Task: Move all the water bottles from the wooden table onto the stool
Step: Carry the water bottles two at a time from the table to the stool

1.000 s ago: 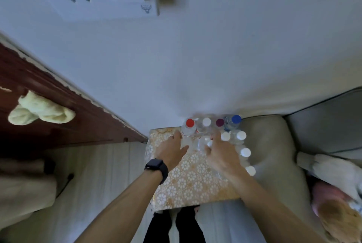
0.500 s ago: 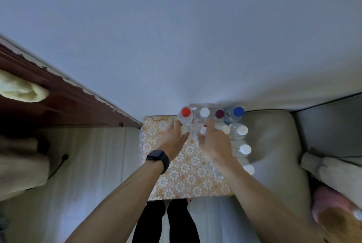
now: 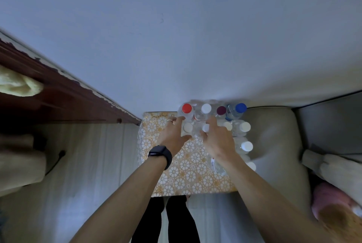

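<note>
Hands [image 3: 196, 137] clasped together around two white-capped bottles [image 3: 195, 129] on stool [image 3: 156, 145]. Probably light, thin-walled, slippery; best gripped low on bodies, not caps.

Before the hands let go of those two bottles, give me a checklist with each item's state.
1. Left hand on its white-capped bottle: ok, fingers wrap it.
2. Right hand on its bottle: ok.
3. Both bottles resting on the stool: cannot tell, bases hidden.
4. Back row upright, red-capped bottle to blue-capped bottle: ok.
5. Bare stool space toward the person: ok.
6. Wooden table free of bottles: cannot tell, only partly visible.
</note>
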